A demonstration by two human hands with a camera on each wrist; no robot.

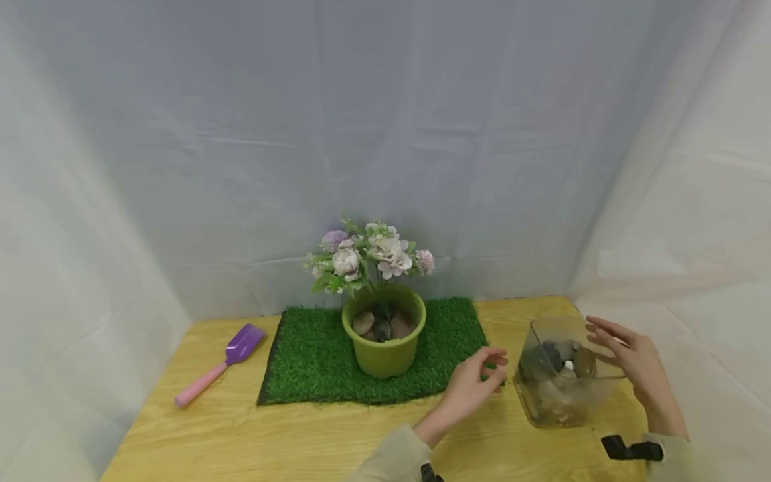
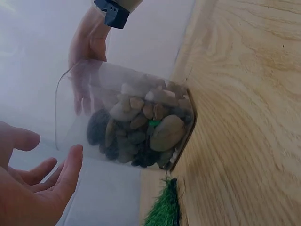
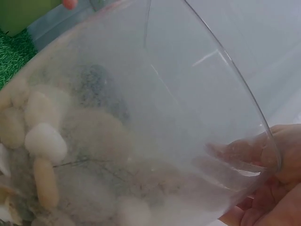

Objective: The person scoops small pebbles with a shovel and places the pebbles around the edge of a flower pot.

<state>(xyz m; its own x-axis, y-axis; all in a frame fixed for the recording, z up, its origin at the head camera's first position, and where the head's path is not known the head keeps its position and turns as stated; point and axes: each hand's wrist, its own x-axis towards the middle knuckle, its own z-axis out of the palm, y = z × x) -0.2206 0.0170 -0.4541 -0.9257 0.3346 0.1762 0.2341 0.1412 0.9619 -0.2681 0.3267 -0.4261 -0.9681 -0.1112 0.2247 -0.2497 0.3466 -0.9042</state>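
A clear square container of mixed stones stands on the right of the table. My left hand, fingers loosely bent and holding nothing, hovers just left of it, apart from its wall. My right hand is at the container's right side by the rim, its fingers extended along the outside. Through the clear wall in the right wrist view, the fingers of my right hand show close to the far side; whether they touch it I cannot tell. Grey, brown and white stones fill the container's lower part.
A yellow-green pot with artificial flowers and some stones stands on a green turf mat in the middle. A purple scoop with a pink handle lies at left. White cloth hangs around the wooden table.
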